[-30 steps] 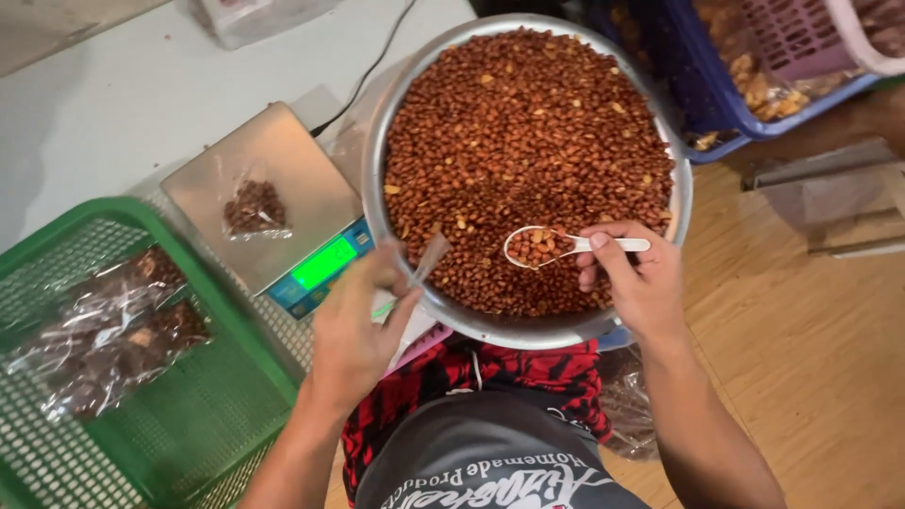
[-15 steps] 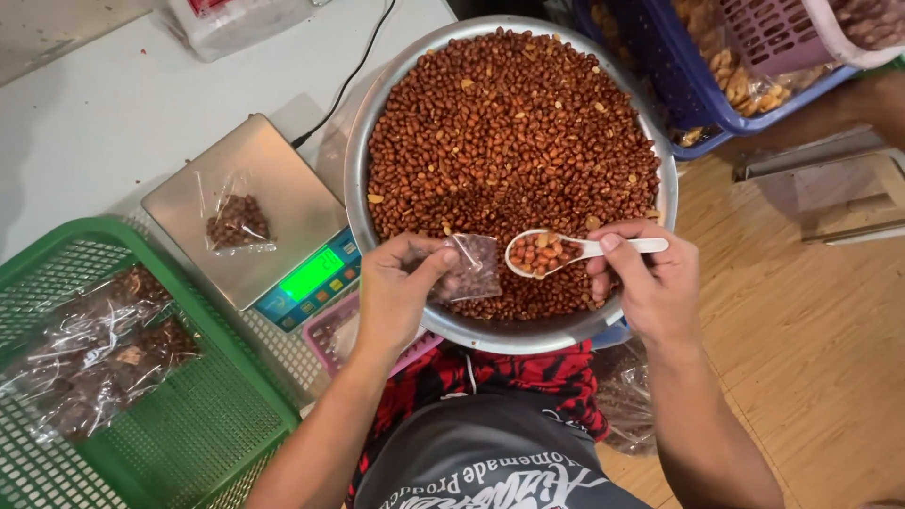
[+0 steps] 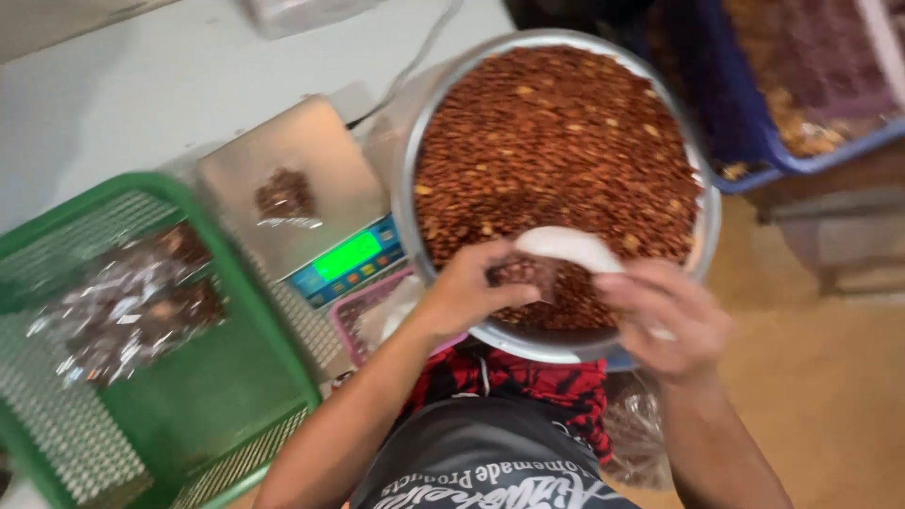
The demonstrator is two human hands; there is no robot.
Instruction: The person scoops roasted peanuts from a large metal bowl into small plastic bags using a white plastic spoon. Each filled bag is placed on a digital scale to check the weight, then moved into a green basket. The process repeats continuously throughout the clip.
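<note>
Two hands busy over the metal bowl (image 3: 429, 151): left hand (image 3: 468, 294) pinched on a small clear bag (image 3: 524, 273), right hand (image 3: 665, 316) closed round a white spoon (image 3: 569, 249) tipped just above it. Risk, judging by the narrow bag mouth: nuts (image 3: 556, 141) missing and spilling beside the fingers.

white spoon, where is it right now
In the head view the white spoon is in the right hand, tipped over the small bag held by the left hand, above the metal bowl's near edge.
</note>
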